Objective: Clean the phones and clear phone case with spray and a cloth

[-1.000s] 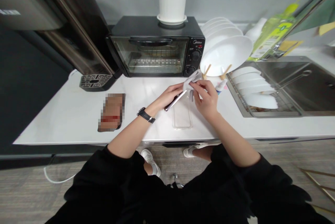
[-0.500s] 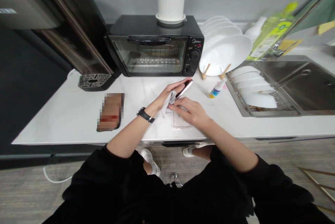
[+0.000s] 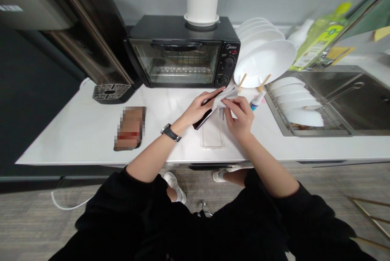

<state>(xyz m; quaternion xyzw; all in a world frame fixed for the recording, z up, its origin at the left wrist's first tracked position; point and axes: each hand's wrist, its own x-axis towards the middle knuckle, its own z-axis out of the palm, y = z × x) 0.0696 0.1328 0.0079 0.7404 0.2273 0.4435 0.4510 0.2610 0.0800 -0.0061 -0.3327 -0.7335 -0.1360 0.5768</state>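
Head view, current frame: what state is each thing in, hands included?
Left hand: gripping the phone.
Right hand: pinching the cloth.
Phone: held tilted, partly covered.
Cloth: crumpled, over the phone's far end.
Clear case: lying on the counter.
Bottle: partly hidden.
Toaster oven: door shut.
Plates: racked on edge.
Watch: strapped on.

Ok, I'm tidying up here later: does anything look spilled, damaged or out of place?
No spill or damage shows. The phone and cloth in the hands look ordinary. One oddity: coarse pixel blocks cover most of the flat, phone-like object at left on the counter, hiding its surface.
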